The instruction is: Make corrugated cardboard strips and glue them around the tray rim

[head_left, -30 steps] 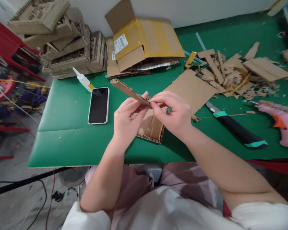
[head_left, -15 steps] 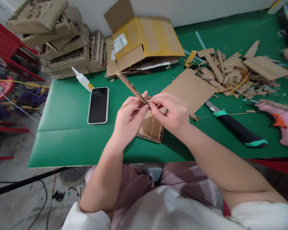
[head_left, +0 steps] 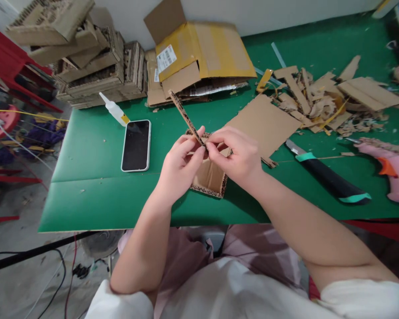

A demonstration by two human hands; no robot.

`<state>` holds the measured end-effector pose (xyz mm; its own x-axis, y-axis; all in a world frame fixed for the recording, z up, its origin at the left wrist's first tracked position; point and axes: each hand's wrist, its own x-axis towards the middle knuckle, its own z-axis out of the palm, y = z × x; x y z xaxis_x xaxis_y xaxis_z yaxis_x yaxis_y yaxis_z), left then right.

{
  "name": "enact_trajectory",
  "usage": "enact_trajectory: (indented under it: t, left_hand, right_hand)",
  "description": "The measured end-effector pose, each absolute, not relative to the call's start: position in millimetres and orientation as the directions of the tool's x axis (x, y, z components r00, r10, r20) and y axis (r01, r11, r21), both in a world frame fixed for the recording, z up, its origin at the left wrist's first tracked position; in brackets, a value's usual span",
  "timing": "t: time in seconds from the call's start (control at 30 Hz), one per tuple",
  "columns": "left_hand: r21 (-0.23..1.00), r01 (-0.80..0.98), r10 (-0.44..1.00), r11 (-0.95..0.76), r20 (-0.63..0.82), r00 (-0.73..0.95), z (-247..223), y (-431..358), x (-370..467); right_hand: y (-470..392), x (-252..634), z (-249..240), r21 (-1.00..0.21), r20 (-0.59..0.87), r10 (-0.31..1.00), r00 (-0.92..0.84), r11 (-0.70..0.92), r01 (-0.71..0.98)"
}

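In the head view, the left hand and right hand pinch the near end of a cardboard strip above the small box; it slants past the box's far side. They seem to be working that end; the next move likely calls for a light, careful grip. The strip looks narrow and brown, with dark corrugated edges.

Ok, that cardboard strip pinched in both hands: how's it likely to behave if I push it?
The cardboard strip is probably fairly stiff lengthwise: its free end juts out beyond the left hand without visible sagging. It's likely light, being narrow, corrugated board. It may crush or crease under a hard pinch, since its edge shows open flutes.
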<state>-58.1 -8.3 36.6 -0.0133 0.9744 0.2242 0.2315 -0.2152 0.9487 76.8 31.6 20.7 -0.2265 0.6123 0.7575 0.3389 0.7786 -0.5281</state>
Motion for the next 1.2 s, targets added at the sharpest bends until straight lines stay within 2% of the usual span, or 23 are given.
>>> enact_trajectory:
  t: [0.3, 0.8, 1.2]
  left_hand:
    - [0.94, 0.256, 0.971, -0.226, 0.239, -0.021, 39.0, -7.4, -60.9]
    - [0.742, 0.6, 0.933, -0.298, 0.359, 0.019, 38.8, -9.2, -62.6]
    - [0.782, 0.564, 0.941, -0.263, 0.337, -0.028, 36.9, -8.8, -59.8]
  right_hand:
    - [29.6, 79.2, 24.7, -0.597, 0.709, 0.652, -0.269, 0.758, 0.262]
    - [32.3, 80.5, 24.9, -0.582, 0.701, 0.65, -0.292, 0.759, 0.292]
    - [32.0, 78.6, 20.3, -0.515, 0.732, 0.62, -0.283, 0.775, 0.366]
